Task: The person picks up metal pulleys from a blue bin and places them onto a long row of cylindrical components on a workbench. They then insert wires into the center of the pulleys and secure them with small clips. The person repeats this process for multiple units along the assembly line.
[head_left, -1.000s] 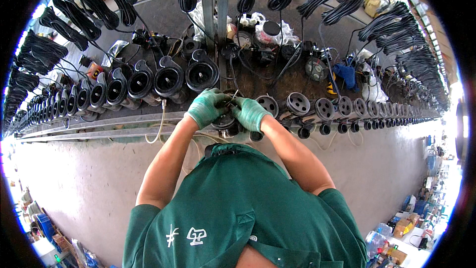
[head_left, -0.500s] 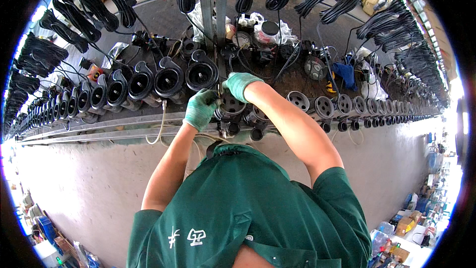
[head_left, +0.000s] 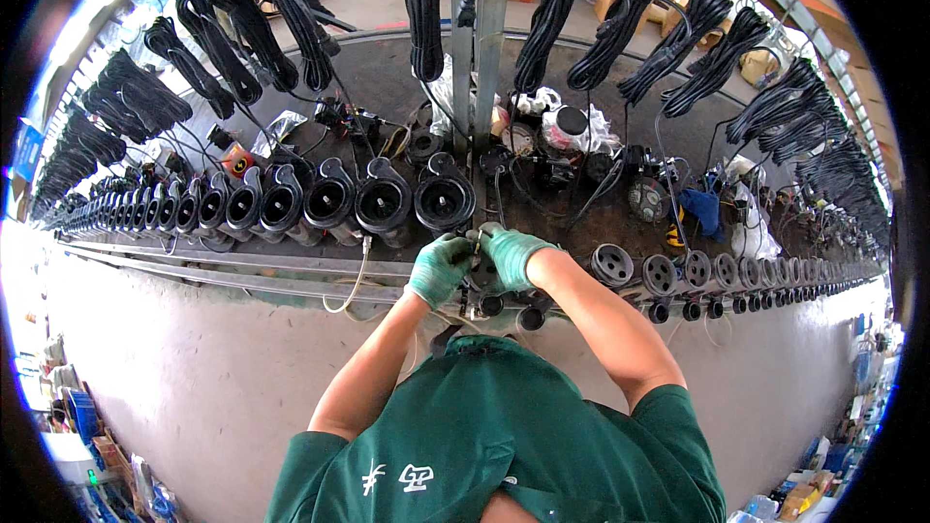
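My left hand [head_left: 441,269], in a green glove, is closed with its fingertips pinched near a small dark piece too small to make out. Against it comes my right hand [head_left: 513,256], gloved alike, fingers curled together at the same spot; what they pinch is mostly hidden. Both hands are over a dark round housing [head_left: 483,274], largely covered by the gloves. Just beyond and left stands a black open-topped pump housing [head_left: 445,199] with a small pin in its middle. To the right of my hands is a round cap with several holes [head_left: 612,265].
Long rows of black housings [head_left: 327,199] and holed caps [head_left: 697,270] line the bench edge. Coiled black cables [head_left: 423,15] hang above, beside a metal post [head_left: 489,48]. A pale hose [head_left: 358,276] dangles in front. Farther back lie a blue cloth [head_left: 701,211] and plastic bags [head_left: 756,228].
The whole view has shifted, so the bench appears lower and farther right. My two hands stay together at the same housing, with the right hand now closer against the left.
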Tool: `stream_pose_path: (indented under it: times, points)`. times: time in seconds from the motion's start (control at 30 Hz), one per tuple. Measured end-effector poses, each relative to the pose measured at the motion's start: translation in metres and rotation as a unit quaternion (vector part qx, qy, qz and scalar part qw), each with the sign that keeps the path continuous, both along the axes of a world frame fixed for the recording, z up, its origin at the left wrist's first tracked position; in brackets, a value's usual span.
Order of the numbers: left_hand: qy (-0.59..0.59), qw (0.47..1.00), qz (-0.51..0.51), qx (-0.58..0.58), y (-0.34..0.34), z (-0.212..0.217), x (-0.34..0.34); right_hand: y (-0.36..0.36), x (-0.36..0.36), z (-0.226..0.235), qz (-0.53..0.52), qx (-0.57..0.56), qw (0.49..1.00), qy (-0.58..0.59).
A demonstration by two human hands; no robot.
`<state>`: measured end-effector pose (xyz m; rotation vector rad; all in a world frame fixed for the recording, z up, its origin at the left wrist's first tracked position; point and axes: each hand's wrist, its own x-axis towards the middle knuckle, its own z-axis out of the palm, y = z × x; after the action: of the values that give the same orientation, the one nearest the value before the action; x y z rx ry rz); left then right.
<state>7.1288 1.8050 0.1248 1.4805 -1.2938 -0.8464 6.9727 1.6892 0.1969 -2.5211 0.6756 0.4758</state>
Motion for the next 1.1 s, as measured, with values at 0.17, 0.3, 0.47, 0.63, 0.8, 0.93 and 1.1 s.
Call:
stream_pose_path:
  times: [0.17,0.3,0.47,0.63,0.8,0.93,1.1]
  points:
    - [-0.040,0.999,0.028,-0.017,-0.001,-0.012,0.002,0.011,0.002,0.008,-0.020,-0.058,0.997,0.040]
    - [-0.001,0.997,0.082,-0.013,-0.006,-0.027,-0.003,0.014,0.003,0.011,-0.029,-0.071,0.995,0.057]
    - [0.083,0.995,0.051,0.011,-0.005,-0.037,0.003,-0.013,0.004,-0.005,0.087,-0.109,0.990,-0.029]
    - [0.202,0.978,0.029,0.038,-0.007,-0.034,0.001,-0.009,-0.002,-0.001,0.063,-0.066,0.996,-0.021]
    - [0.160,0.986,0.026,0.035,-0.007,-0.024,0.002,-0.004,0.002,0.001,0.027,-0.048,0.998,0.017]
    - [0.133,0.990,0.003,0.054,-0.010,-0.020,0.004,-0.002,0.002,-0.001,0.011,-0.060,0.997,0.040]
    - [0.047,0.998,0.023,-0.033,-0.008,-0.020,0.007,-0.009,-0.043,0.024,-0.124,-0.033,0.973,-0.190]
